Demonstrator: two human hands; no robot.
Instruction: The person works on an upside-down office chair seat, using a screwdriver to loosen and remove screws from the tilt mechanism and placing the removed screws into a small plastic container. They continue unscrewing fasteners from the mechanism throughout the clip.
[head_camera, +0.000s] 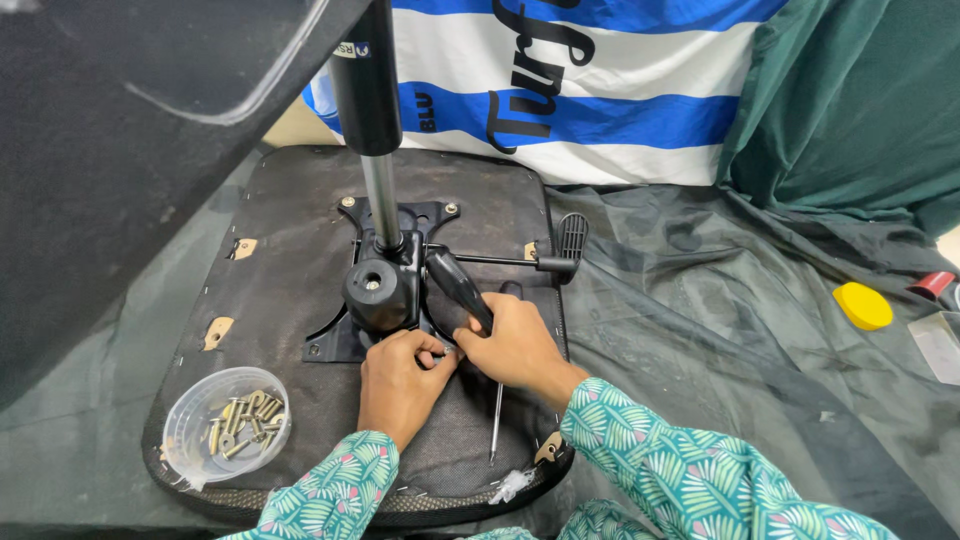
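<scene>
Seat: an upturned chair seat (290, 330) is laid on a dark cloth, its black metal mechanism plate (335, 335) uppermost.
Left hand (398, 378): fingers pinched together at the plate's near edge; whether a fastener is held cannot be told.
Right hand (515, 340): clamped on a black lever handle (458, 287).
Screwdriver (497, 415): lying under the right wrist.
Handling: the plate is judged stiff and heavy, best gripped at its edges.
Tub (228, 423): brass bolts, near the left sleeve.

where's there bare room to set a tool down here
Bare grey cloth runs between the seat base and the yellow lid. Crowded: both hands, left and right, at the mechanism plate; the screw tub fills the near-left corner.
</scene>
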